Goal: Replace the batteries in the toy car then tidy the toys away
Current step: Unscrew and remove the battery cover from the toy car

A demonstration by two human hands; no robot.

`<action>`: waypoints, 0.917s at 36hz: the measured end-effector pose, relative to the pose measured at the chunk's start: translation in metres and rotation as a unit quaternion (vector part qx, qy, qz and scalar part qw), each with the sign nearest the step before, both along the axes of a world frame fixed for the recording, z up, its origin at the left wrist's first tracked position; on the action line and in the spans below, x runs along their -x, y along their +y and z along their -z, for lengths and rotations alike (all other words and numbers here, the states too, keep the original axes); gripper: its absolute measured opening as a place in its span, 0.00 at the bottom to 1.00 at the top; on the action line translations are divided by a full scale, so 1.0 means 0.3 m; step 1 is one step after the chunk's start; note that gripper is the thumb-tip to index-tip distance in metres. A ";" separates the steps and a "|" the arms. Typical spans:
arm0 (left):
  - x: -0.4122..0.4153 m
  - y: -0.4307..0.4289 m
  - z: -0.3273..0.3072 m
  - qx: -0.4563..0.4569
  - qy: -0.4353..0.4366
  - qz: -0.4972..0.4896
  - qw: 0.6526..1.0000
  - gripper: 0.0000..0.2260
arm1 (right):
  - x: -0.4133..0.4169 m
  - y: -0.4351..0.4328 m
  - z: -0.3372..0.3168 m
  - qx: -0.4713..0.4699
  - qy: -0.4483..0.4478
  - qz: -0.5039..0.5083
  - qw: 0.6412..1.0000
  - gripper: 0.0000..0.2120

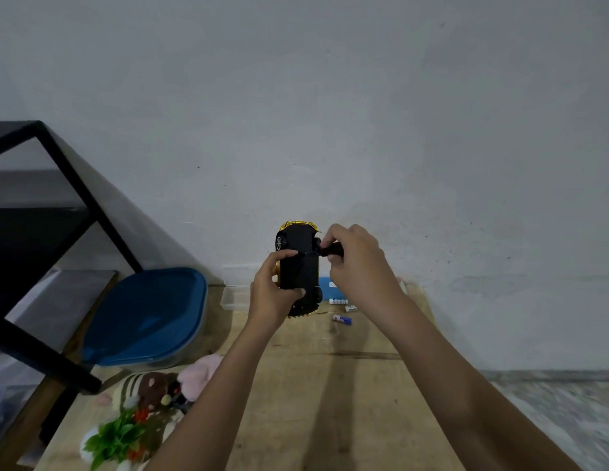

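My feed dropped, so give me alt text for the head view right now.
Left hand holds the toy car underside-up above a wooden table while the right hand works a screwdriver on its base. Loose batteries lie behind; plush toys sit near left.

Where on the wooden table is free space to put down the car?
Free: the bare table between the forearms, below the batteries. Crowded: the near left corner with the plush toys, the blue-lidded box behind them, and the far edge beneath the toy car.
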State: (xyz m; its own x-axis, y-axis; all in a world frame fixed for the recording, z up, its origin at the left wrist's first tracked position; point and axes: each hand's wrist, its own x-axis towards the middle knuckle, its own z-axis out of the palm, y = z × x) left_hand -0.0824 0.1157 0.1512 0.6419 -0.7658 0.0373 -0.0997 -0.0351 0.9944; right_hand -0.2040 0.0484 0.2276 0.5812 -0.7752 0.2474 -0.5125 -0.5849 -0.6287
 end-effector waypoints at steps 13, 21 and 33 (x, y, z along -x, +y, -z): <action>0.019 0.013 -0.022 0.012 0.027 0.013 0.999 0.29 | 0.007 0.010 -0.043 0.077 0.053 -0.009 0.996 0.06; 0.014 0.015 -0.024 0.018 0.045 0.003 0.999 0.29 | -0.004 0.006 -0.048 0.059 0.083 0.006 0.995 0.07; 0.012 0.025 -0.014 0.013 0.066 0.003 0.998 0.28 | -0.024 0.002 -0.025 0.100 0.072 -0.006 0.992 0.05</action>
State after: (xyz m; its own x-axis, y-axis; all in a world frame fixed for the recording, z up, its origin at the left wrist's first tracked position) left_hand -0.0859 0.1231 0.1555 0.6378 -0.7697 -0.0273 0.0318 -0.0091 0.9995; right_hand -0.1968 0.0489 0.2351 0.6313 -0.7115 0.3086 -0.5805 -0.6973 -0.4205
